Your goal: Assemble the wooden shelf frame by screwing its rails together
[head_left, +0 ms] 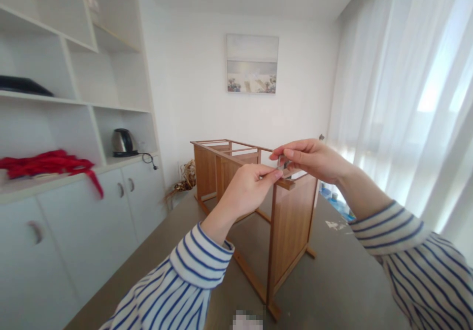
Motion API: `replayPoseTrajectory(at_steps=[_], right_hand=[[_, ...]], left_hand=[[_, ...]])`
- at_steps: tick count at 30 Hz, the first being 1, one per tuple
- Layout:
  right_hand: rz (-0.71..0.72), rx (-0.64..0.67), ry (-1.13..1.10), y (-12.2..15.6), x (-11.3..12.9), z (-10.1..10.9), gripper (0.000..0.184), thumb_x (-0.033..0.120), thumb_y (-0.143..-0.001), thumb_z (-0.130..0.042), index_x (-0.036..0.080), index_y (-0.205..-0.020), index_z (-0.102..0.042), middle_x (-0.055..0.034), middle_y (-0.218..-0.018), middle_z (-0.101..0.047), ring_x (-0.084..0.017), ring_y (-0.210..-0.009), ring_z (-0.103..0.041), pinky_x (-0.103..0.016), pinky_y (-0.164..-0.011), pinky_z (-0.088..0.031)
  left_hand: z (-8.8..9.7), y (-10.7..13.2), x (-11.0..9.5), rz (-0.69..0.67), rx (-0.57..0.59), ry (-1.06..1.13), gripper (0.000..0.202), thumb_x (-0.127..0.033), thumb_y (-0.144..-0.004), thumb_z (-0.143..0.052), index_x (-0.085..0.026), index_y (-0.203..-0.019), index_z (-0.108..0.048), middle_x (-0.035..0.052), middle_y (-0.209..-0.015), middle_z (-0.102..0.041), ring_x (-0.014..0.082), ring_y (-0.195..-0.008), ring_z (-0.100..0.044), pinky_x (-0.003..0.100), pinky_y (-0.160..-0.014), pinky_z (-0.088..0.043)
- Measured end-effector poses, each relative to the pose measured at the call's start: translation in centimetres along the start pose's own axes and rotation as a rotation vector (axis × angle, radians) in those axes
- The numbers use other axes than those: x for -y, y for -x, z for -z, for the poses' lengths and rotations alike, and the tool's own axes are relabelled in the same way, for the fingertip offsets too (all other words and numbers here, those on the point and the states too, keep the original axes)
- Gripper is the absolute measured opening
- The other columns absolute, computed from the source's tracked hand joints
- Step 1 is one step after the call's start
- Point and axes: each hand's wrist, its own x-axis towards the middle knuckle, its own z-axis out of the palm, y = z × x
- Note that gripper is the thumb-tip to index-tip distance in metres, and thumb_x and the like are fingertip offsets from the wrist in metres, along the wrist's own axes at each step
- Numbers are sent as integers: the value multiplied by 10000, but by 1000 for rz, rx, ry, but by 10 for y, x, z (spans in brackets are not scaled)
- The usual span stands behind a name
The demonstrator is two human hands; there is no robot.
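Grey worktop [343, 280], wooden frame [291, 226] on it; above its near end, right hand [314, 160] pinches a small metal piece [280, 162], left hand [246, 187] pinched narrow, contents unclear.

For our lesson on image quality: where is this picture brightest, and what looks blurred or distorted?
Head view: brightest at right, glaring through the curtain; the small metallic piece at the right hand lacks crisp detail; the shelves at left slant, probably wide-angle distortion; pixelated patch at the bottom.
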Motion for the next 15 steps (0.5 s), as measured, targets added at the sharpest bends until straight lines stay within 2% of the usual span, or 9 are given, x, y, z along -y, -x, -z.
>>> replayPoseTrajectory(at_steps=[3, 7, 11, 15], right_hand=[[41, -77, 65, -2, 0, -4, 282, 428, -759, -688, 158, -842, -687, -19, -829, -673, -82, -667, -568, -225, -623, -460], [34, -206, 243, -6, 8, -17, 294, 452, -754, -663, 160, -765, -628, -2, -705, -640, -91, -570, -544, -230, -536, -438], [47, -373, 640, -12, 21, -31, 192, 328, -798, -564, 166, -704, -609, 3, -613, -620, -93, -517, -506, -226, -494, -360], [51, -513, 1046, -14, 32, -42, 173, 228, -782, -498, 182, -649, -598, -8, -580, -611, -119, -535, -507, -255, -525, -319]], left_hand=[[-1, -1, 0, -10, -3, -9, 344, -391, -884, -480, -165, -842, -736, 17, -769, -710, 173, -750, -613, 268, -728, -441], [0, -3, 0, -15, -5, -15, 356, -376, -899, -453, -161, -847, -732, 27, -795, -710, 171, -760, -614, 266, -743, -437], [0, -6, -2, -1, -25, -7, 355, -381, -888, -465, -159, -819, -734, 24, -762, -705, 174, -748, -616, 260, -734, -442], [-2, -9, -3, 26, -72, 5, 340, -376, -861, -503, -155, -749, -735, 17, -679, -693, 178, -722, -618, 250, -707, -443]])
